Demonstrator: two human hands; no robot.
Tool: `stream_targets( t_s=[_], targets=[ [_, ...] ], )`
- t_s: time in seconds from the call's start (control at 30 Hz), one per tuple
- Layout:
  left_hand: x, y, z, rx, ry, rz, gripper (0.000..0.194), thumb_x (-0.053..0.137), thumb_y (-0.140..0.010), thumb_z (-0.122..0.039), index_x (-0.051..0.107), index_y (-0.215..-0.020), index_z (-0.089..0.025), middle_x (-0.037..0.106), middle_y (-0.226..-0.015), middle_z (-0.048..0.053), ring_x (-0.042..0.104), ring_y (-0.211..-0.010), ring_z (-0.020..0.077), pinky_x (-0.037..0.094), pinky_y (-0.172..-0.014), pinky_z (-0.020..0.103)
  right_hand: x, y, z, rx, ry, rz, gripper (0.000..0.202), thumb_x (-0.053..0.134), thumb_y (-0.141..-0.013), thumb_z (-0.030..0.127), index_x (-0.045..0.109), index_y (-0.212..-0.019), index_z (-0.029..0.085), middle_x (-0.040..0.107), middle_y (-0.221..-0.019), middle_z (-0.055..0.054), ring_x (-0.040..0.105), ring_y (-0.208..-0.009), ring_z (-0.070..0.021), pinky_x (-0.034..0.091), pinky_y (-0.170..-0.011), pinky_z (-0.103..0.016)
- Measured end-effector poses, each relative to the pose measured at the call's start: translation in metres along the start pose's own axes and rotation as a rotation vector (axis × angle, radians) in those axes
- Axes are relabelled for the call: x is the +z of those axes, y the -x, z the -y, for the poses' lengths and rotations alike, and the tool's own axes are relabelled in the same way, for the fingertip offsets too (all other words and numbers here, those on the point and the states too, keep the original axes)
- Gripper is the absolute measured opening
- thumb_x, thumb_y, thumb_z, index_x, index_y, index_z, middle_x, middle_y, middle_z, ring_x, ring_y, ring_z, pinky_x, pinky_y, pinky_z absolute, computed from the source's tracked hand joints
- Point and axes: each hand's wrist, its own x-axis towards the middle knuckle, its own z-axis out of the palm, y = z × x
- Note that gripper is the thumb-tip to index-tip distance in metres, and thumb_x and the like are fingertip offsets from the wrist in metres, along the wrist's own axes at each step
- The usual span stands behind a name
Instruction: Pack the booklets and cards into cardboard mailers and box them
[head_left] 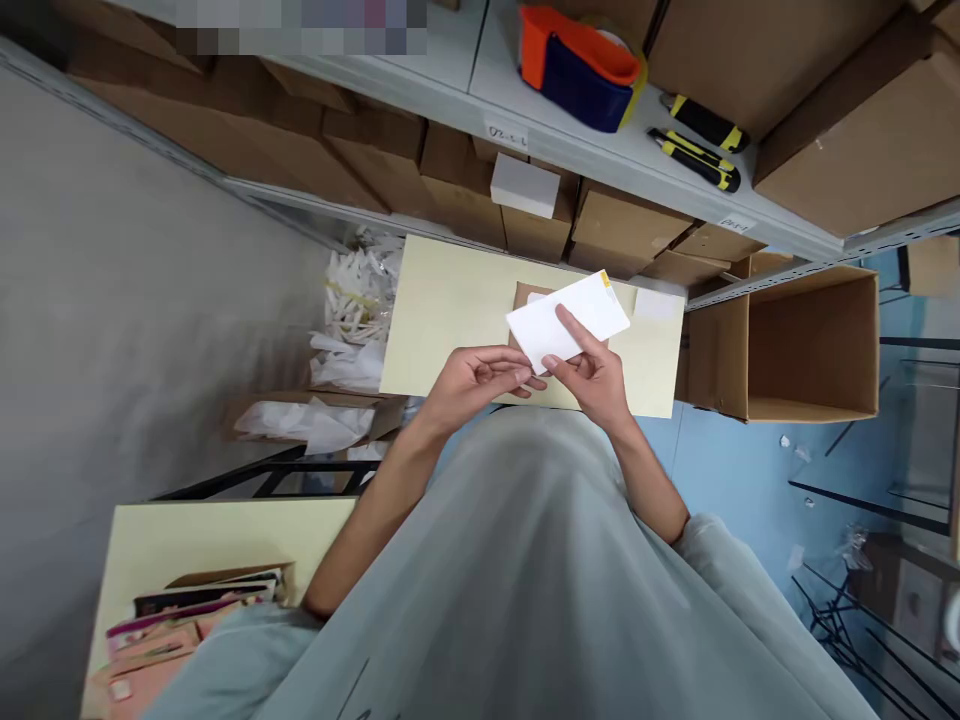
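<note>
A flat white packet [568, 320], like a slim box or envelope with a small yellow-orange mark at one corner, is held tilted above the pale table [450, 300]. My right hand [592, 375] grips it by its near edge, with the thumb and a finger on its upper face. My left hand [491, 380] is beside the packet's near left corner, fingers loosely bent and apart; whether the fingertips touch the packet I cannot tell. Under the packet lies a brown cardboard piece [523, 297], mostly covered.
A shelf [480, 85] above the table's far side holds a tape dispenser [581, 70], box cutters [697, 150] and cartons. An open carton [814, 345] stands at the right. Crumpled white paper [360, 300] is piled left. Colored envelopes [161, 640] lie on a side table.
</note>
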Motion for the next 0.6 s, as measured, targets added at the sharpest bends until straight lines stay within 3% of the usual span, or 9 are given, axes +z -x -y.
stream_targets(
  t_s=[0.13,0.27,0.6],
  targets=[
    [-0.024,0.014,-0.012,0.014,-0.038,-0.004,0.043,0.102,-0.065,-0.057,0.084,-0.086,-0.024,0.084,-0.089,0.010,0.084,-0.102,0.0417,0.074,-0.085,0.052,0.031,0.006,0.020,0.000,0.036,-0.029,0.078,0.081,-0.097,0.058,0.052,-0.168,0.043,0.063,-0.164,-0.001,0.075,-0.097,-0.0170,0.072,-0.086,-0.034],
    [-0.039,0.018,-0.011,0.031,-0.049,-0.025,0.041,0.104,-0.063,-0.052,0.084,-0.084,-0.023,0.083,-0.087,0.011,0.083,-0.106,0.0440,0.075,-0.085,0.054,0.047,0.011,0.030,-0.003,0.060,-0.036,0.081,0.081,-0.098,0.055,0.047,-0.170,0.046,0.061,-0.166,0.001,0.074,-0.092,-0.0157,0.073,-0.083,-0.035],
    [-0.042,0.018,-0.017,0.075,-0.073,-0.006,0.040,0.104,-0.065,-0.049,0.084,-0.085,-0.020,0.083,-0.087,0.012,0.085,-0.098,0.0410,0.075,-0.083,0.051,0.054,0.014,0.040,-0.017,0.135,-0.058,0.078,0.073,-0.104,0.056,0.039,-0.173,0.048,0.054,-0.172,0.004,0.076,-0.090,-0.0143,0.074,-0.082,-0.034]
  ],
)
